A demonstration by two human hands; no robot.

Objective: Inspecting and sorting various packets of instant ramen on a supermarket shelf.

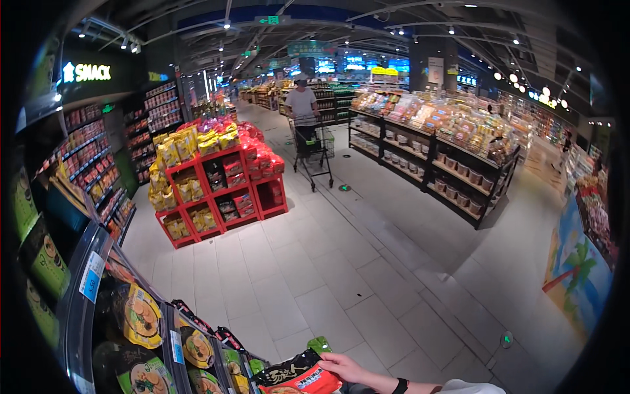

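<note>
At the lower edge, my right hand (342, 368) reaches in with a black band on the wrist. Its fingers close on the upper right edge of a black and red instant noodle packet (315, 380), which has pale lettering and a food picture. The packet's lower part is cut off by the frame. Just behind it shows a small green package (319, 345). Noodle bowls with yellow (141, 316) and green (144, 381) labels stand on the shelf to the left of the packet. My left hand is out of sight.
Price tags line the nearby shelf's edge (92, 276). Ahead, a red display stand (230, 226) holds yellow and red packets. A person in a pale shirt (301, 104) stands at a shopping cart (312, 148) in the aisle. Right of it runs a black rack (482, 220) of packaged food.
</note>
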